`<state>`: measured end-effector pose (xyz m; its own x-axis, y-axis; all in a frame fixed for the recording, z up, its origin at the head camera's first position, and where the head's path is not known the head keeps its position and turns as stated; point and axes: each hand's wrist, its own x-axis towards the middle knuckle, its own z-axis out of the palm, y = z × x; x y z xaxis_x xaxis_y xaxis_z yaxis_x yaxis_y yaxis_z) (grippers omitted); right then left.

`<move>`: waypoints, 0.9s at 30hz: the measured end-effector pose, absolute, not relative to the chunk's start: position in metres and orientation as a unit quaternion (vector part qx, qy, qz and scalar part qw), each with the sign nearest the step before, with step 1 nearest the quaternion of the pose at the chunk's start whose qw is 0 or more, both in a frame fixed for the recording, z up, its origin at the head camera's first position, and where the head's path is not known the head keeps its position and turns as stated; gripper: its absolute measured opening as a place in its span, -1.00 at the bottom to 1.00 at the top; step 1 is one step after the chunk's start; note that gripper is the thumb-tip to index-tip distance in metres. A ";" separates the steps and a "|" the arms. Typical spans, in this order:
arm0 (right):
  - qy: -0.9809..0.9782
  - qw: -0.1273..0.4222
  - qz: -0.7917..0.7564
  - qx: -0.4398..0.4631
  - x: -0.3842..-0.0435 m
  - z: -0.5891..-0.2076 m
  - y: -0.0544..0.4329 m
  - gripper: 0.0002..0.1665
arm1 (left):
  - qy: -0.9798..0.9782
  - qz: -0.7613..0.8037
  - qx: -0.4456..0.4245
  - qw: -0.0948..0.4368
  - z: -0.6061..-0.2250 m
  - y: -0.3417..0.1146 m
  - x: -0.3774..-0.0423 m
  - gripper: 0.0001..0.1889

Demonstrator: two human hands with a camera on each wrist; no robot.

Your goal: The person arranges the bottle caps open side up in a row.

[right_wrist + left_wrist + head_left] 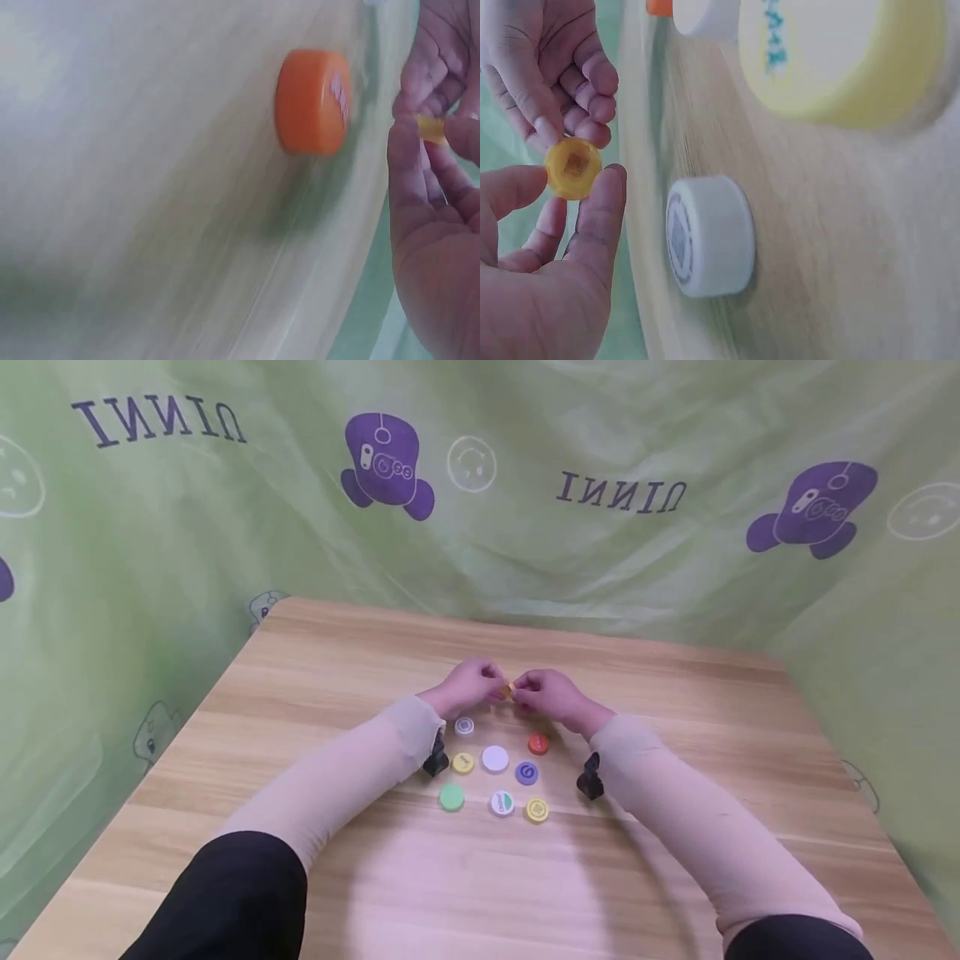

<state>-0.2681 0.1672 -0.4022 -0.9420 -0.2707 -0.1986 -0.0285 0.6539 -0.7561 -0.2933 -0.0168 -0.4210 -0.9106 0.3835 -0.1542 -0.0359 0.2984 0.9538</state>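
Observation:
Near the middle of the table, my left hand (469,683) and right hand (553,697) meet at a small yellow-orange bottle cap (574,168). In the left wrist view, the left thumb and a finger pinch the cap by its edges, its round face showing. The right hand's fingertips hold it from the other side; in the right wrist view the cap (430,129) shows edge-on between them. Closest to the left hand on the table is a white cap (709,236) with a dark printed mark. An orange-red cap (312,102) sits nearest the right hand.
More bottle caps lie on the wooden table (337,677) between the forearms: a plain white one (495,759), a blue one (527,772), a green one (452,797), a white-and-green one (502,803) and two yellow ones (536,811). Green printed cloth (480,552) surrounds the table's back and sides.

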 end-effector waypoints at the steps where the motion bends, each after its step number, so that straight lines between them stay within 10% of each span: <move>1: 0.899 0.146 -0.405 -0.085 -0.269 -0.402 0.164 -0.72 | 0.774 0.598 0.101 0.183 -0.421 -0.018 -0.294 -0.93; 16: 0.852 0.062 -0.520 -0.019 -0.289 -0.401 0.115 -0.76 | 0.764 0.630 0.011 0.141 -0.412 -0.044 -0.303 -0.65; 27: 0.830 0.102 -0.548 0.011 -0.299 -0.407 0.101 -0.71 | 0.757 0.635 -0.015 0.154 -0.412 -0.058 -0.313 -0.62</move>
